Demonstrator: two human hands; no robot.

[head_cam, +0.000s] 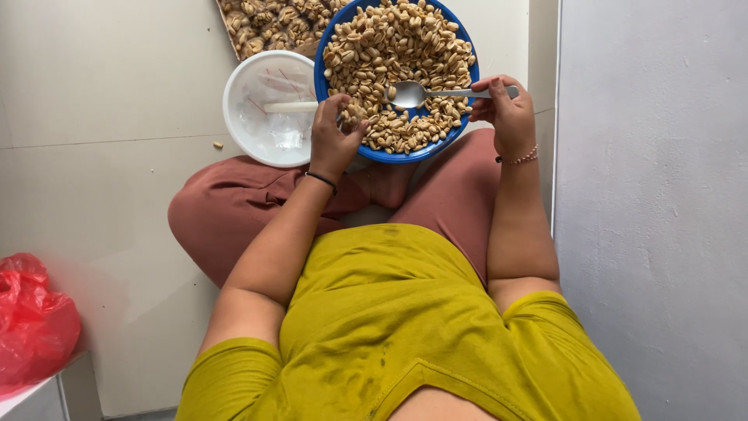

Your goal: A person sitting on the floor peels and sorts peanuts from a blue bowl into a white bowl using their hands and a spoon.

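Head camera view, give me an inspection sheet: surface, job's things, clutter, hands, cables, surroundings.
Surface: pale tiled floor; person sits cross-legged.
Job's things: round blue bowl of shelled peanuts; metal spoon lying over them.
Clutter: white plastic tub, see-through wrap inside; tray of unshelled peanuts; one stray nut on the floor.
Hands: left hand pinches peanuts at the bowl's near edge; right hand grips the spoon handle.
Cables: nothing seen.
Surroundings: grey wall at right; red plastic bag on a white ledge.

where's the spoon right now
In the head view, the spoon lies over the peanuts in the blue bowl, its handle held by the right hand.
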